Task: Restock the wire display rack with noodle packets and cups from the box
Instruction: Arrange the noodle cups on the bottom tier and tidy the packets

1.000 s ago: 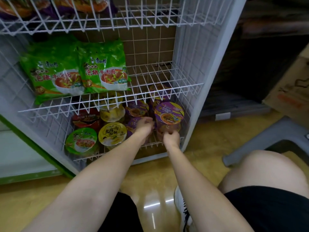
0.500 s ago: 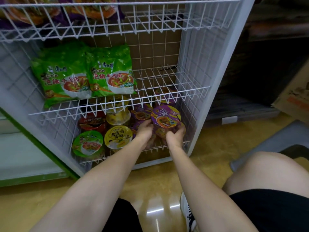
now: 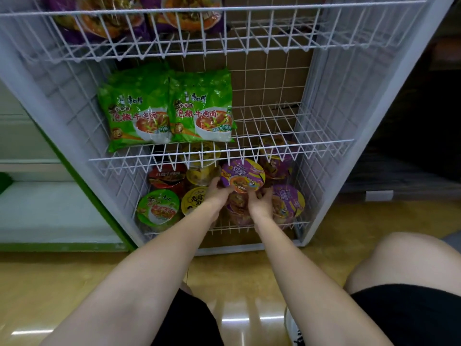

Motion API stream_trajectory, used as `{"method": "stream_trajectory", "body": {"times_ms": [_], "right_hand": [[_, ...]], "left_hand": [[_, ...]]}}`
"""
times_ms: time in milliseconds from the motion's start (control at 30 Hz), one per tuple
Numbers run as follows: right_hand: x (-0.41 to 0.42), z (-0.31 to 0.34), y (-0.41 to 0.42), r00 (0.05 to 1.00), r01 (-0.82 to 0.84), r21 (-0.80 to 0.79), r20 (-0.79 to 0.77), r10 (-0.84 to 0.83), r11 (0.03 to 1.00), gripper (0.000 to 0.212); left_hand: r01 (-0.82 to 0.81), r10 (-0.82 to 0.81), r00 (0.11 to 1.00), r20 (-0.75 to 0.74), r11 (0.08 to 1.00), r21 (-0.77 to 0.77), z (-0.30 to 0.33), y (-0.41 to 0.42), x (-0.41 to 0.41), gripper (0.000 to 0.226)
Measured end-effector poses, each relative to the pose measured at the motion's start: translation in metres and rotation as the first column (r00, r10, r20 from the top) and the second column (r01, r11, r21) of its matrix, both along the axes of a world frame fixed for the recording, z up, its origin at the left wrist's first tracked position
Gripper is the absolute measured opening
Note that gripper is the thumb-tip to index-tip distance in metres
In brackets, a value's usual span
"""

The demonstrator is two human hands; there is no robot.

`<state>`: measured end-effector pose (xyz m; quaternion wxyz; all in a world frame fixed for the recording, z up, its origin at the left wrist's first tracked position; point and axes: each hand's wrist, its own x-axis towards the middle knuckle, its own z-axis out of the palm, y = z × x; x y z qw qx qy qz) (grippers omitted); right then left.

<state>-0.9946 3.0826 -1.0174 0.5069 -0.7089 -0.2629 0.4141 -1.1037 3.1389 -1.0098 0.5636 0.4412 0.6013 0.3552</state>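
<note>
A white wire display rack (image 3: 321,141) stands before me. On its bottom shelf both hands hold one purple noodle cup (image 3: 243,176), tilted with its lid toward me: my left hand (image 3: 218,193) grips its left side, my right hand (image 3: 260,202) its right side. Around it stand a green cup (image 3: 158,207), a yellow cup (image 3: 194,199), a red cup (image 3: 167,176), another yellow cup (image 3: 202,168) and more purple cups (image 3: 288,203). Two green noodle packets (image 3: 202,108) lean on the left of the middle shelf. Purple packets (image 3: 189,13) fill the top shelf's left. The box is out of view.
The right halves of the middle and top shelves hold nothing. A green-edged white shelf unit (image 3: 50,208) stands at the left. My bare knee (image 3: 409,260) is at the lower right, over a glossy yellow floor (image 3: 37,283).
Both hands have shifted the purple cup left, from the shelf's right side to its middle. Another purple cup now shows at the right. The camera has moved closer and leftward.
</note>
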Motion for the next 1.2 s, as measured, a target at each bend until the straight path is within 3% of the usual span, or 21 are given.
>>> {"method": "stream_trajectory", "body": {"times_ms": [167,333,533,667,767,900,1100,1200], "right_hand": [[0.004,0.000,0.011,0.993,0.117,0.043,-0.016,-0.117,0.992,0.040],[0.003,-0.004,0.024,0.973,0.189,0.121,0.108,-0.203,0.974,0.037],[0.007,-0.002,0.051,0.996,0.066,0.082,0.053,-0.070,0.994,0.044],[0.017,0.002,0.070,0.994,0.078,0.065,-0.083,-0.073,0.995,0.047],[0.021,0.003,0.084,0.998,0.043,0.026,-0.055,-0.041,0.999,0.055],[0.026,-0.005,0.100,0.998,-0.002,0.050,-0.063,0.005,0.999,0.060],[0.023,-0.008,0.084,0.984,-0.054,0.068,-0.168,0.065,0.996,0.061],[0.021,-0.006,0.071,0.991,-0.048,0.036,-0.120,0.052,0.998,0.053]], "left_hand": [[-0.092,0.089,0.995,0.038,0.993,0.069,-0.002,0.006,0.011,0.051],[-0.119,0.111,0.992,0.062,0.982,0.148,-0.003,0.011,0.016,0.051],[-0.134,0.130,0.991,0.043,0.985,0.107,-0.008,0.033,0.020,0.066],[-0.182,0.180,0.982,0.064,0.983,0.025,-0.010,0.048,0.028,0.043],[-0.203,0.207,0.972,-0.113,0.978,0.046,-0.002,0.053,0.040,0.047],[-0.160,0.172,0.962,-0.211,0.984,0.073,-0.001,0.063,0.047,0.052],[-0.099,0.101,0.988,-0.118,0.995,0.023,0.002,0.062,0.033,0.034],[-0.059,0.059,0.990,-0.128,0.998,0.006,-0.002,0.062,0.026,0.027]]}}
